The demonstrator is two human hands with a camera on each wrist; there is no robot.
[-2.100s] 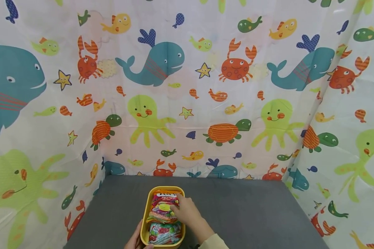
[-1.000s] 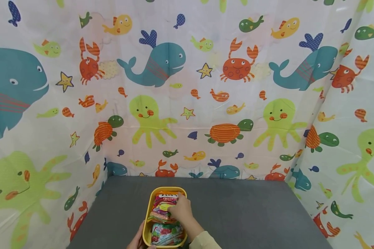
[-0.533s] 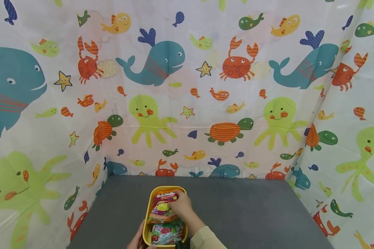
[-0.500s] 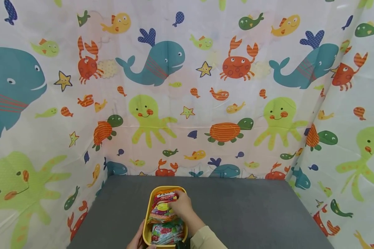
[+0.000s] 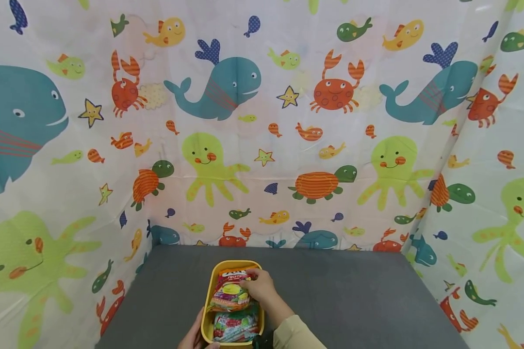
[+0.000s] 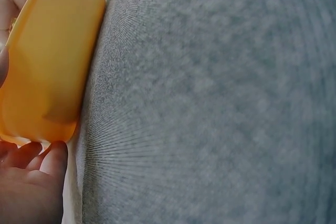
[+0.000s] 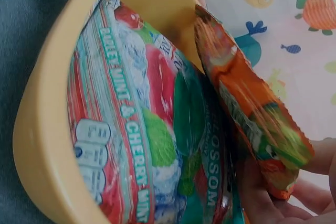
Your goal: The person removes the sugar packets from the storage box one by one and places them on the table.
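A yellow plastic tub (image 5: 209, 300) stands on the grey table, holding two candy bags. The far one, a red and orange fruit candy bag (image 5: 229, 293), is pinched at its right edge between the thumb and fingers of my right hand (image 5: 261, 288). In the right wrist view this orange bag (image 7: 252, 103) stands tilted, with my fingertips at its lower end. Nearer me in the tub lies a green and red mint-and-cherry candy bag (image 5: 236, 325). My left hand (image 5: 192, 334) grips the tub's near left side, its fingers against the yellow wall (image 6: 52, 61) in the left wrist view.
Grey cloth (image 5: 340, 291) covers the table around the tub. A white curtain (image 5: 262, 194) printed with sea animals encloses the back and both sides. A dark object (image 5: 262, 340), partly hidden, shows by my right wrist.
My right hand has shifted slightly along the fruit candy bag's right edge, its fingers now more bent. My left hand and the tub hold their place; the head view moves slightly.
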